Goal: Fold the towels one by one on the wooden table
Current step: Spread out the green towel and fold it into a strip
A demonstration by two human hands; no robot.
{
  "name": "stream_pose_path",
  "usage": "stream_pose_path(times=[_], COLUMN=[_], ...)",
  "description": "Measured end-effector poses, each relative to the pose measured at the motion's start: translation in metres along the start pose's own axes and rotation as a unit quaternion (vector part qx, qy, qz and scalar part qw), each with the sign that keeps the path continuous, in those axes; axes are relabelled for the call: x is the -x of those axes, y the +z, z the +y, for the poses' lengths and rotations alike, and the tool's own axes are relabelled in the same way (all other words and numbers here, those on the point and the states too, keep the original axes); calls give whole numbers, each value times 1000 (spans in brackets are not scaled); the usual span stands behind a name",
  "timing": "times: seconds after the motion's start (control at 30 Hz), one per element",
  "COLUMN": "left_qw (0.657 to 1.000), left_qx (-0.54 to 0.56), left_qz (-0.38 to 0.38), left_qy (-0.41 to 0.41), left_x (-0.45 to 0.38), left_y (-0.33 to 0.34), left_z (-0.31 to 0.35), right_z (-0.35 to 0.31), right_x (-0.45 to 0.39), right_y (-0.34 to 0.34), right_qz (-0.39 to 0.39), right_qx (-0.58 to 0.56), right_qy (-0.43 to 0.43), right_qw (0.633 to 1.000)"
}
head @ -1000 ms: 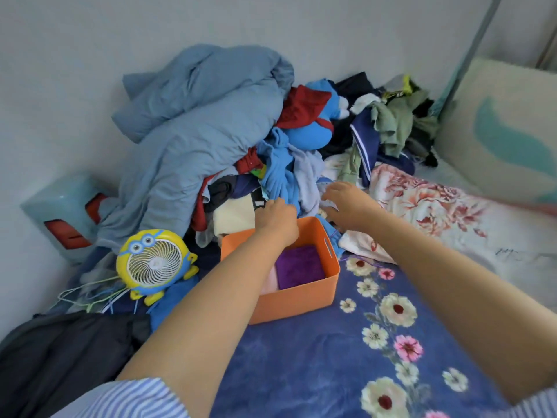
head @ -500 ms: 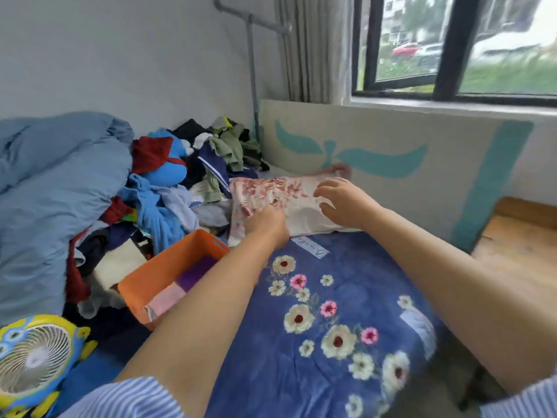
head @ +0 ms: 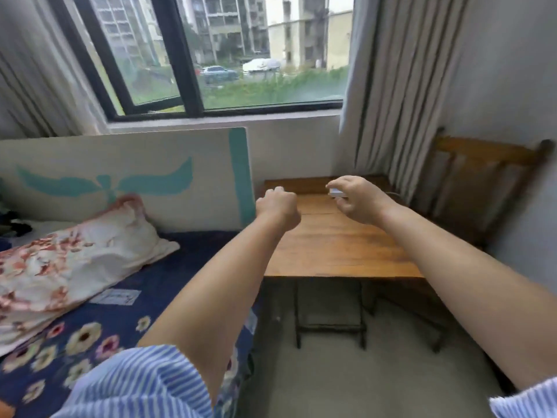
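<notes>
The wooden table (head: 331,245) stands right of the bed, under the window, and its top shows bare wood. No towel is in view. My left hand (head: 278,206) hovers over the table's left back part, curled into a fist with nothing seen in it. My right hand (head: 358,200) hovers over the back middle with its fingers loosely curved. A small white object (head: 336,193) shows between the right thumb and forefinger. Whether the hand grips it or it lies on the table behind the hand is unclear.
A floral pillow (head: 75,260) lies on the blue flowered bedspread (head: 126,321) at left. A white board with teal shapes (head: 120,176) leans under the window. A wooden chair (head: 482,188) and curtains (head: 401,101) stand behind the table at right.
My view has swung right from the clothes pile and orange basket, past the pillow, to the wooden table. Both hands left the pillow and now hover over the table.
</notes>
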State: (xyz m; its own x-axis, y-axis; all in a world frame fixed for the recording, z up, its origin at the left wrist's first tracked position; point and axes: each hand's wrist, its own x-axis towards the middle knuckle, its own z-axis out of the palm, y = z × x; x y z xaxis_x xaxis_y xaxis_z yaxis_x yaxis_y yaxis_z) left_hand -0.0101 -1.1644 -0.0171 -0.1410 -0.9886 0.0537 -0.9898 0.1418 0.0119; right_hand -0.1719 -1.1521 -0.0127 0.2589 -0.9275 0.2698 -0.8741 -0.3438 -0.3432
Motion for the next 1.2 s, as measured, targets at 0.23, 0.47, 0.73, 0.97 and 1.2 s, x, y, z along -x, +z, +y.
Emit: stream_pose_path(times=[0.23,0.47,0.73,0.97,1.2], left_qw=[993,980,968,949,919], left_qx=[6,0,13,-7,-26], left_qz=[13,-12,-66,-174,-289], left_qy=[120,197,241,263,267], left_x=[-78,-153,-281,-402,-446], left_y=[12,49,119,191,273], left_z=[183,301,380,438,488], right_z=[184,324,456,579,677], right_x=[44,60,14,-48,-46], right_y=[-72,-85,-51,-14,49], right_qz=[-8,-13,-58,-99,-173], right_qx=[58,68,57,36,7], right_qy=[110,218,288,359,410], right_qw=[992,974,954,928,895])
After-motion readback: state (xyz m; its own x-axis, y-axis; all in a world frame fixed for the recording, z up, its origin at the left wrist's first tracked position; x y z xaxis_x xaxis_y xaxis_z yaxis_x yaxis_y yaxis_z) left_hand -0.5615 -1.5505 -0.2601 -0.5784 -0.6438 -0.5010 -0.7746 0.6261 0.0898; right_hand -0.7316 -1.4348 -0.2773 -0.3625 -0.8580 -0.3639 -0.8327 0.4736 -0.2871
